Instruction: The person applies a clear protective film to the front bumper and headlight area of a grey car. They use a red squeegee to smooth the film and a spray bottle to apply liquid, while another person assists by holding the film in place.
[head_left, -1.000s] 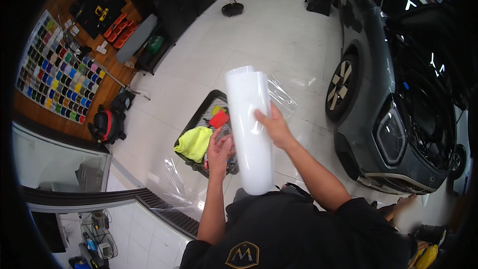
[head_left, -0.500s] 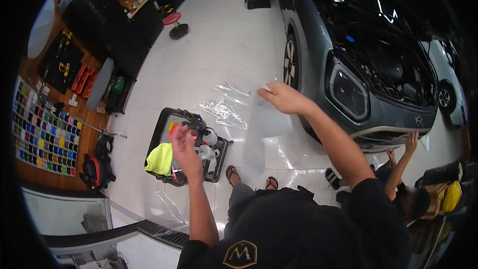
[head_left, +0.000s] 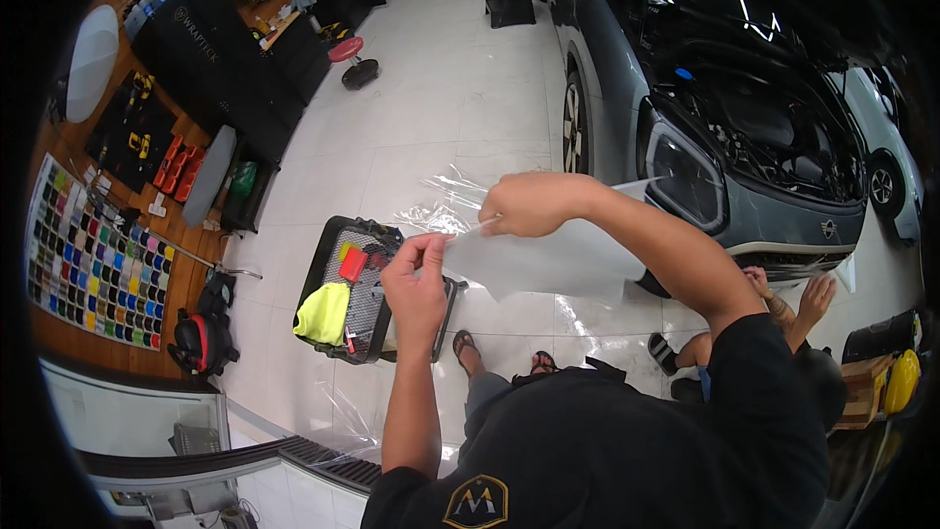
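Observation:
A sheet of translucent film (head_left: 553,260) stretches in front of me, its body hanging to the right toward the car's headlight (head_left: 685,179). My left hand (head_left: 415,279) pinches the film's left corner between thumb and fingers. Close beside it, my right hand (head_left: 529,206) is closed on the upper edge of the same film, knuckles up. Below my left hand stands a black mesh-topped cart (head_left: 377,306). On it lie a yellow-green cloth (head_left: 323,312) and a red tool (head_left: 352,264); the cart's right part is partly hidden by my hand and arm.
A grey-green car (head_left: 774,211) with its hood raised stands at right. Another person's hand (head_left: 815,296) is by its front bumper. Crumpled clear film (head_left: 450,198) lies on the floor beyond my hands. A black step stool (head_left: 511,5) and red-topped stool (head_left: 351,59) stand farther off.
My left hand has moved right and gone from loosely raised to pinching the film's corner. My right hand came left toward it, and the film swung from hanging down to spreading sideways.

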Motion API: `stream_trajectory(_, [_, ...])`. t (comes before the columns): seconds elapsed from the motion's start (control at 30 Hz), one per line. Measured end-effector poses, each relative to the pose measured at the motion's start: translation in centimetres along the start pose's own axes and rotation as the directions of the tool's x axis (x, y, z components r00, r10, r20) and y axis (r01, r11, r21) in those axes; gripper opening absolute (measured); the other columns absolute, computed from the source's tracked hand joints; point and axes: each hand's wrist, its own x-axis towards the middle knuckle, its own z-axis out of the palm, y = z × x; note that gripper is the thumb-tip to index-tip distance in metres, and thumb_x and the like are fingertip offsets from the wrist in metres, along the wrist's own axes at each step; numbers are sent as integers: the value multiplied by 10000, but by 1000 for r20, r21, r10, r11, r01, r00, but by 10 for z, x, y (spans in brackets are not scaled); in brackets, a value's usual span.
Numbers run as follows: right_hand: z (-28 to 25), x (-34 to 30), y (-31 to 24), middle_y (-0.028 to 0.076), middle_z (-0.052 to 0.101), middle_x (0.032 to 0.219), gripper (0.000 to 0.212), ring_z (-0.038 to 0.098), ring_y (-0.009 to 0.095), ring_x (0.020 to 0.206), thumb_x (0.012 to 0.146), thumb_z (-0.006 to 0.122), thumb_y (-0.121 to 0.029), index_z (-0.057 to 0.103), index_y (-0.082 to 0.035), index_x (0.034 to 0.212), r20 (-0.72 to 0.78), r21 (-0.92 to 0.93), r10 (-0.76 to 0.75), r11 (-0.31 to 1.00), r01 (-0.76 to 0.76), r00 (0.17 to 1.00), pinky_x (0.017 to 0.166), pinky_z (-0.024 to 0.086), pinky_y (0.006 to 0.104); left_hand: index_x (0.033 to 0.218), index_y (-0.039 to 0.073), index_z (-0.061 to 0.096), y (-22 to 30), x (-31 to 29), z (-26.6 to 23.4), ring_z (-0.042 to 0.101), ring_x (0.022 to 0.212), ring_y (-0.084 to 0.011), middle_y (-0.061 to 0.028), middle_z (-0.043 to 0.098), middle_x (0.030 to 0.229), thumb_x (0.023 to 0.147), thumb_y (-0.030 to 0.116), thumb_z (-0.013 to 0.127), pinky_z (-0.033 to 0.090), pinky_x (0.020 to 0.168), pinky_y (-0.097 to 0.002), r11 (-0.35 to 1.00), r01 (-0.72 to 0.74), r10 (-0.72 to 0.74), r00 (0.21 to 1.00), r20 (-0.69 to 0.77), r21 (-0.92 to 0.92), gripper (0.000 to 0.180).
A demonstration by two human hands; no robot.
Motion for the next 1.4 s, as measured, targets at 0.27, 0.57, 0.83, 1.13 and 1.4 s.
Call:
stream_trajectory(0.27, [-3, -6, 9, 188, 656, 752, 399, 592, 309, 698, 1007, 583, -341, 668, 33, 894, 62, 152, -11, 988, 2, 998, 690, 476, 428, 1139, -43, 668, 5, -2, 10, 668, 890, -129, -95, 728, 994, 948, 197, 736, 530, 823, -289, 975, -174, 183, 981, 60, -138, 314])
stream_trajectory(0.57, [-55, -59, 11, 153, 670, 1093, 447, 639, 230, 1014, 913, 726, -442, 756, -56, 1136, -407, 339, 335, 919, -200, 850, 880, 504, 356, 1375, -52, 534, -115, -12, -32, 621, 1187, -311, -238, 622, 1321, 881, 342, 798, 464, 1033, -413, 953, 114, -134, 989, 54, 282, 685])
stream_trajectory(0.83, [-122, -165, 30, 51, 702, 967, 468, 688, 97, 834, 929, 716, -392, 663, -5, 1187, -661, 582, 300, 784, 217, 688, 716, 571, 260, 1631, 207, 155, -254, -33, -16, 201, 1533, -294, -87, 105, 1702, 1019, 274, 614, 308, 1146, -582, 778, 502, -437, 865, 249, -377, 768])
stream_trajectory(1.13, [-59, -232, 102, 144, 712, 1097, 411, 719, 222, 971, 962, 667, -272, 635, 19, 1250, -600, 799, 550, 371, 474, 581, 828, 608, 365, 1543, 133, 395, -227, 104, 13, 583, 1121, -148, -33, 637, 1242, 951, 175, 707, 437, 992, -359, 768, 441, -246, 873, 421, -464, 670])
stream_trajectory(1.4, [-37, -239, 88, 166, 691, 1148, 404, 711, 248, 1001, 966, 626, -240, 592, 15, 1277, -538, 830, 571, 229, 509, 620, 862, 608, 386, 1516, 100, 436, -245, 56, 115, 545, 1290, -269, -174, 537, 1428, 796, 296, 871, 465, 1042, -391, 919, 377, -379, 777, 503, 110, 863])
